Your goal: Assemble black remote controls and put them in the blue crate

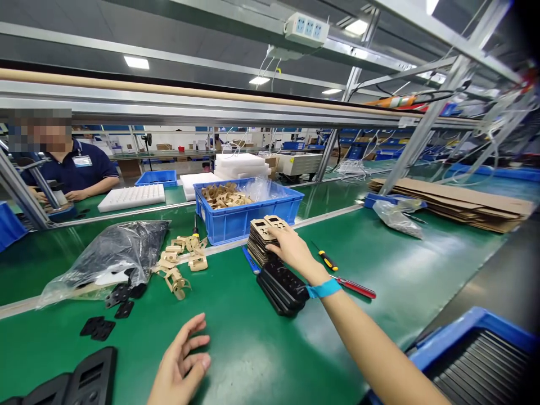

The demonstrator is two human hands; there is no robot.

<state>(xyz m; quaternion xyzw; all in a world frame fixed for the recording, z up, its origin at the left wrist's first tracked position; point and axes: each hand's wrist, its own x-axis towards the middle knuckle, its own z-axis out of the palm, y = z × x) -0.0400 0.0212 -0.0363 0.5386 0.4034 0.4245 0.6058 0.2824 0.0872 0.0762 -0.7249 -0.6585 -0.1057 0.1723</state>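
Note:
My right hand reaches onto two side-by-side stacks of thin brown cut-out sheets, fingers over the top and thumb at the near edge, seemingly pinching a sheet. Part of the stack is hidden beneath it. Just under that wrist, which wears a blue band, lies a row of black plastic housings. My left hand hovers over the green table with fingers loosely curled and apart, holding nothing. Near it are black flat pieces and, at the lower left, larger black housings.
A blue bin holds brown folded pieces; similar pieces lie loose. Around the stacks are a blue cutter, a yellow-black screwdriver and a red-handled tool. A plastic bag lies left. A co-worker sits opposite.

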